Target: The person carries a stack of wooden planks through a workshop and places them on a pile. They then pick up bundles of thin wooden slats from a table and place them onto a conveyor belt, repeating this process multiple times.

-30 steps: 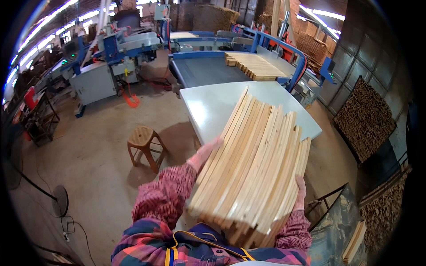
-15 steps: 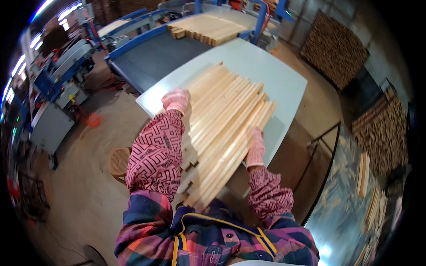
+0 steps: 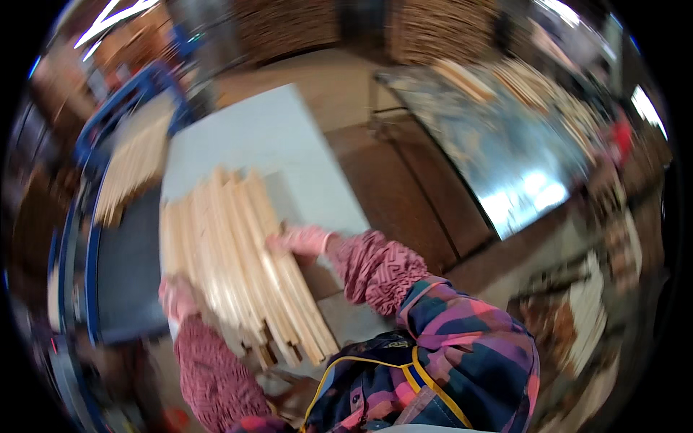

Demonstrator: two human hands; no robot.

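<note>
A bundle of pale wooden strips [image 3: 227, 252] lies side by side on a white tabletop [image 3: 249, 123], its near ends uneven and sticking out past the edge toward my body. My left hand [image 3: 179, 297], in a pink glove, is closed against the bundle's left side. On the opposite side my right hand [image 3: 302, 242], gloved alike, grips the outermost strips. The bundle sits between both hands. Motion blurs the fingers somewhat, and some are hidden by the wood.
To the left runs a dark conveyor belt [image 3: 130, 267] in a blue frame, carrying more strips [image 3: 137, 155]. A metal-topped table [image 3: 498, 151] with loose strips stands at the right. Stacked wood [image 3: 440, 29] rises behind it. Offcuts [image 3: 585, 310] lie at the lower right.
My view has swung to the right, bringing the metal-topped table into fuller sight. Both hands stay on the sides of the bundle, which still rests on the white tabletop.
</note>
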